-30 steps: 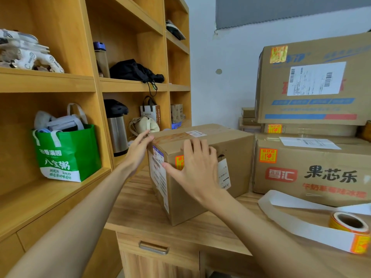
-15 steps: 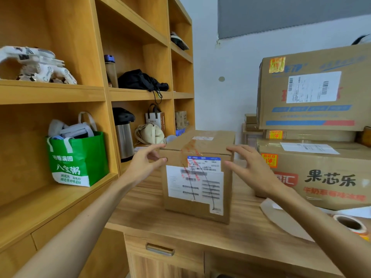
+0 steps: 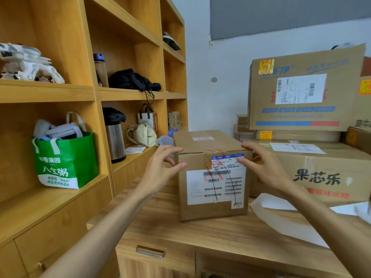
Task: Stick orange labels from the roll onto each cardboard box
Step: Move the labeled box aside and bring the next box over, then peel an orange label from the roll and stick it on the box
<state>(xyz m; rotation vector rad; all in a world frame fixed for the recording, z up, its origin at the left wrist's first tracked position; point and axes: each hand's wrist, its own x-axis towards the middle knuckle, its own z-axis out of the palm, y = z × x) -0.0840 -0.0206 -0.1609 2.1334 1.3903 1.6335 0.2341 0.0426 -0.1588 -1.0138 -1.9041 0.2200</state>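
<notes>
MOVED: cardboard box (image 3: 212, 177) turned since a second ago, shipping face now front, on desk (image 3: 200, 233) | HANDS: left hand (image 3: 162, 167) and right hand (image 3: 261, 167) flank its top corners, fingers loosely spread, touching only | RISK: fingertip contact may skew box onto backing strip (image 3: 281, 223); roll unseen.

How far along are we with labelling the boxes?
Done: orange labels show on the large top box and the flat box beneath it. In hand: the left hand and right hand touch the middle box. Left: no orange label shows on its visible faces.
</notes>
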